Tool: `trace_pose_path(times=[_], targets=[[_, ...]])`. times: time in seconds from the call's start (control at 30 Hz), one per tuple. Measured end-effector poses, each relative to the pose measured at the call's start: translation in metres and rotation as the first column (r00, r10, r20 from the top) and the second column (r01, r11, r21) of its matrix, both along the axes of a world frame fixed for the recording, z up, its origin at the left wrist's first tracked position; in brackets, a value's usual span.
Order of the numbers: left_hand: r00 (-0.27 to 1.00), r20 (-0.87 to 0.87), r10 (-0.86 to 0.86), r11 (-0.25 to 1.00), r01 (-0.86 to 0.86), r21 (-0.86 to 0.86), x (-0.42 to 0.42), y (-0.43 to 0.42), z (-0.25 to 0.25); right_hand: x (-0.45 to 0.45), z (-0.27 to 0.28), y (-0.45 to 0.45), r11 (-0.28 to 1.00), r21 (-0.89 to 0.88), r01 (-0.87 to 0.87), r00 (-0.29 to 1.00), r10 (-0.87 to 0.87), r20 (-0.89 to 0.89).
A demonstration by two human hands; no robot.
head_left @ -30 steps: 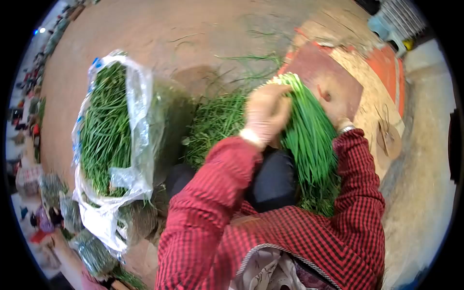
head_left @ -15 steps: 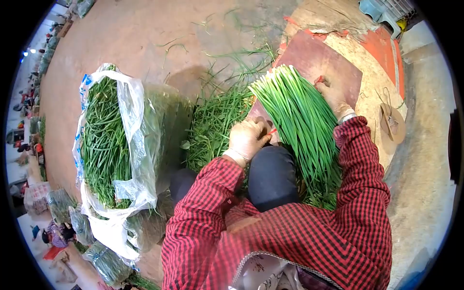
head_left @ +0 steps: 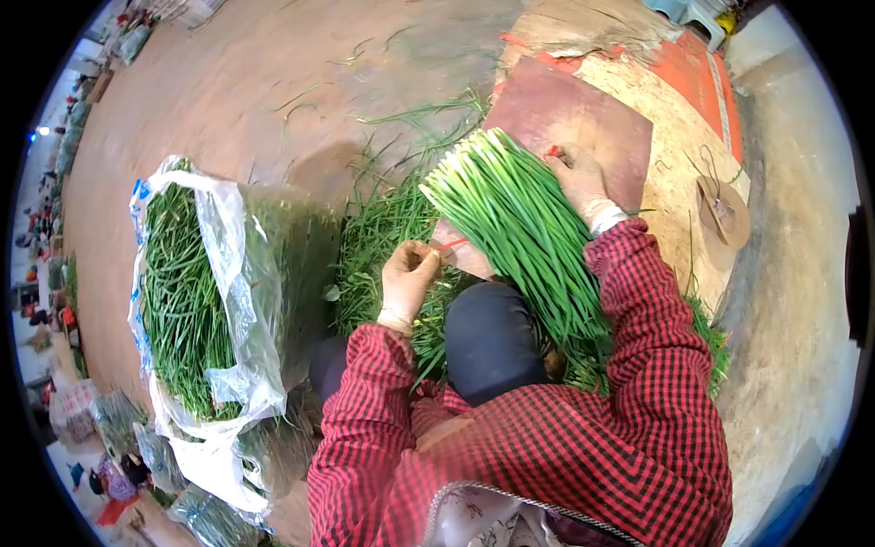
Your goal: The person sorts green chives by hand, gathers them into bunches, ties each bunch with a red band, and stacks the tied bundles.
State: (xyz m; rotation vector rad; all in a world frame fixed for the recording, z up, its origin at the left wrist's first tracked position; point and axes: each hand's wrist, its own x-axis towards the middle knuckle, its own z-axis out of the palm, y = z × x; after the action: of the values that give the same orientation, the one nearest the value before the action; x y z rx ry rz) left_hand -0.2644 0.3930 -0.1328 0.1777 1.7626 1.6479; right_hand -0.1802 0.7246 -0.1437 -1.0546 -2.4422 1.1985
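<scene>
The left hand's grip is pinched on a red strip just left of the bundle of green stalks, while the right hand's grip closes its fingertips on a small red piece on the bundle's other side. The bundle lies slantwise over the left part of a reddish-brown board, pale ends pointing toward the board's far left edge, leaves running past its near edge beside a dark-clad knee. The board's near corner shows between the left hand and the bundle. Loose greens lie beyond the board's left edge, and an open plastic bag packed with greens stands farther left on the floor.
</scene>
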Motion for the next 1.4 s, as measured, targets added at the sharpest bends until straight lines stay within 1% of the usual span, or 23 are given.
trace_pose_path(times=[0.03,0.07,0.1,0.17,0.2,0.23,0.27,0.3,0.37,0.43,0.5,0.53,0.6,0.63,0.67,0.77,0.8,0.93,1.03,1.13,1.17,1.3,1.4], targets=[[0.991,0.136,0.007,0.996,-0.020,0.089,0.000,0.004,0.012,0.000,-0.002,-0.004,0.998,0.052,0.041,0.999,-0.040,-0.030],[0.988,0.136,-0.075,0.987,0.054,0.150,-0.002,0.006,0.018,0.000,-0.006,-0.005,0.996,-0.020,0.082,0.990,-0.083,-0.111],[0.981,0.173,-0.092,0.987,0.067,0.147,-0.002,0.007,0.025,0.000,-0.005,-0.006,0.996,-0.018,0.093,0.989,-0.094,-0.110],[0.937,0.296,-0.185,0.965,0.116,0.236,-0.009,0.008,0.020,-0.001,-0.003,-0.007,0.994,-0.085,0.074,0.973,-0.091,-0.210],[0.936,0.295,-0.190,0.964,0.121,0.235,-0.010,0.013,0.026,0.000,0.004,-0.007,0.995,-0.067,0.070,0.982,-0.080,-0.172],[0.898,0.390,-0.203,0.949,0.082,0.304,-0.012,0.018,0.031,-0.001,0.011,-0.008,0.995,-0.066,0.073,0.981,-0.084,-0.174],[0.849,0.480,-0.222,0.929,0.036,0.367,-0.013,0.024,0.036,-0.002,0.016,-0.010,0.980,-0.194,0.047,0.973,-0.088,-0.212],[0.848,0.479,-0.227,0.929,0.040,0.368,-0.015,0.029,0.039,-0.002,0.023,-0.012,0.949,-0.316,0.015,0.964,-0.098,-0.248],[0.879,0.412,-0.239,0.917,0.064,0.394,-0.016,0.035,0.043,-0.004,0.029,-0.009,0.964,-0.266,-0.019,0.973,-0.043,-0.228],[0.908,0.351,-0.229,0.937,0.107,0.333,-0.015,0.041,0.049,-0.009,0.042,-0.009,0.974,-0.216,-0.063,0.978,0.017,-0.208],[0.945,0.211,-0.250,0.941,0.186,0.284,-0.015,0.045,0.050,-0.012,0.060,-0.008,0.969,-0.198,-0.144,0.989,0.144,-0.015],[0.957,0.149,-0.248,0.937,0.198,0.289,-0.015,0.049,0.048,-0.014,0.069,-0.012,0.969,-0.199,-0.146,0.989,0.146,-0.017],[0.963,0.090,-0.254,0.940,0.224,0.258,-0.015,0.053,0.049,-0.018,0.085,-0.030,0.964,0.073,-0.258,0.966,0.254,0.051],[0.964,0.034,-0.262,0.942,0.248,0.226,-0.013,0.056,0.054,-0.018,0.092,-0.042,0.963,0.073,-0.260,0.965,0.256,0.051],[0.965,0.066,-0.253,0.944,0.231,0.236,-0.010,0.059,0.061,-0.017,0.097,-0.060,0.942,0.188,-0.277,0.960,0.266,0.082],[0.982,0.016,-0.189,0.973,0.185,0.140,-0.004,0.056,0.059,-0.018,0.088,-0.109,0.812,0.484,-0.325,0.945,0.256,0.206],[0.985,0.008,-0.171,0.983,0.170,0.072,0.001,0.054,0.071,-0.015,0.075,-0.122,0.759,0.597,-0.259,0.964,0.241,0.111],[0.969,-0.132,-0.208,0.975,0.216,0.047,0.018,0.043,0.077,-0.006,0.066,-0.144,0.840,0.498,-0.217,0.969,0.245,0.008],[0.970,-0.053,-0.237,0.972,0.236,-0.018,0.017,0.045,0.076,-0.001,0.062,-0.145,0.841,0.491,-0.226,0.954,0.294,-0.065],[0.968,0.007,-0.250,0.968,0.250,-0.014,0.011,0.050,0.080,0.006,0.060,-0.145,0.794,0.587,-0.155,0.944,0.294,-0.148],[0.966,0.039,-0.256,0.966,0.257,-0.018,0.010,0.048,0.080,0.007,0.054,-0.143,0.853,0.492,-0.174,0.929,0.308,-0.206],[0.955,0.037,-0.293,0.954,0.289,0.082,0.008,0.049,0.067,0.007,0.054,-0.140,0.907,0.385,-0.169,0.912,0.292,-0.288],[0.943,0.046,-0.330,0.944,0.328,0.035,0.005,0.053,0.069,0.006,0.053,-0.135,0.865,0.475,-0.163,0.888,0.339,-0.312]])
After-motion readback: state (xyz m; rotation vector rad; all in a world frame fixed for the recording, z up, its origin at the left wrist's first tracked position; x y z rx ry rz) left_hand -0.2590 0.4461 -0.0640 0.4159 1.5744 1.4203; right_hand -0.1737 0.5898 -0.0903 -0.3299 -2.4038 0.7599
